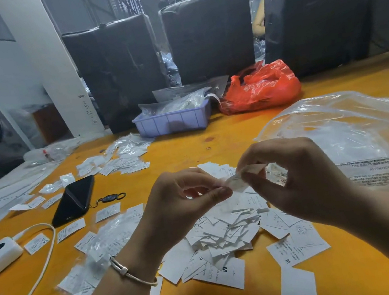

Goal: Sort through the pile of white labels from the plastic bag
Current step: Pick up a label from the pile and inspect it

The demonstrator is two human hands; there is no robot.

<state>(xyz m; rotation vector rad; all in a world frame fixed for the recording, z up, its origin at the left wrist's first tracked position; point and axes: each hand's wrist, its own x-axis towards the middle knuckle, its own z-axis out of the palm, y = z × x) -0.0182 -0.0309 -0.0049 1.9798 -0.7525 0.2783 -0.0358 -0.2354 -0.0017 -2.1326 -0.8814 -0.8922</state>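
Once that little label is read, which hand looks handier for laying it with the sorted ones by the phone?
Probably the left hand. It pinches the label together with the right hand, and the sorted labels beside the phone lie on its side.

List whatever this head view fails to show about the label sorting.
- Label pinched by left hand and right hand: print blurred, size letter unreadable.
- Pile of white labels: upper part hidden behind both hands.
- Purple tray: contents obscured by crumpled plastic.
- Clear plastic bag: cut off at right edge.
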